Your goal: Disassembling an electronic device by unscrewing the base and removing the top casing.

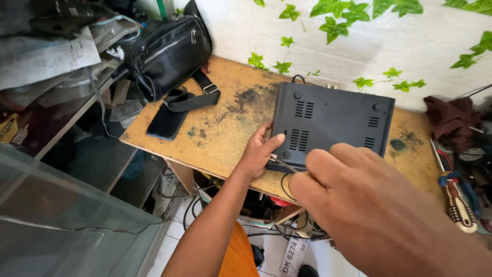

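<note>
Gripping the black device box (pixel 330 123) at its corner, left hand (pixel 259 154); right hand (pixel 333 179) pinching a thin tool (pixel 287 165).

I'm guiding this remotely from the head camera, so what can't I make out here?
- Right hand: its fingertips and the thin tool's tip are hidden by its own knuckles.
- Black device box: front corner is covered by the left hand; only its vented side shows.
- Cable: runs under the wooden table edge.
- Tools at right: cut off by the frame.
</note>
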